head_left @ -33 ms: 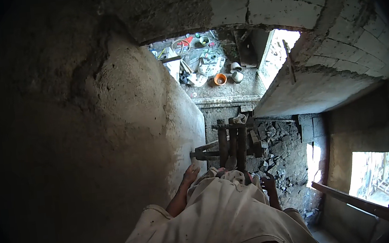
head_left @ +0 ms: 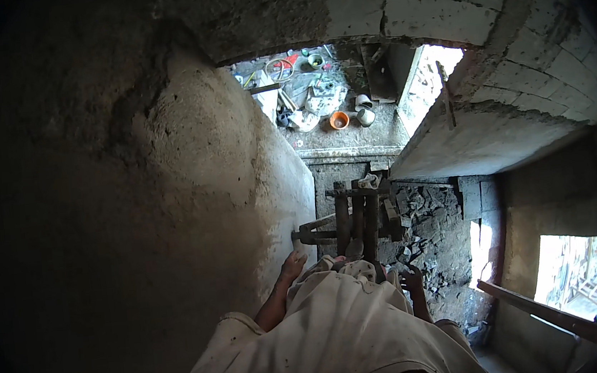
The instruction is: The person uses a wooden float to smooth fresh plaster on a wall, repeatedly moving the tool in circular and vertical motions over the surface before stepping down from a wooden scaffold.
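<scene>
My left hand [head_left: 292, 267] is low beside the pale plastered wall [head_left: 286, 188], close to the end of a wooden scaffold bar [head_left: 305, 237]. A small pale shape shows just above its fingers; I cannot make out whether the hand holds it. On the other side of my body, my right hand [head_left: 412, 278] hangs in shadow over the rubble, its fingers dark and unclear. Below and ahead of me, rough timber poles [head_left: 357, 217] form a narrow scaffold. My loose, stained light shirt [head_left: 327, 335] hides my legs and part of the scaffold.
Broken rubble [head_left: 428, 231] covers the ground at the right. Through the opening ahead lie an orange basin [head_left: 339, 120], a pale bucket [head_left: 365, 116] and a coiled hose [head_left: 278, 68]. A block wall [head_left: 440, 14] overhangs above. A wooden beam [head_left: 540, 309] slants past the window.
</scene>
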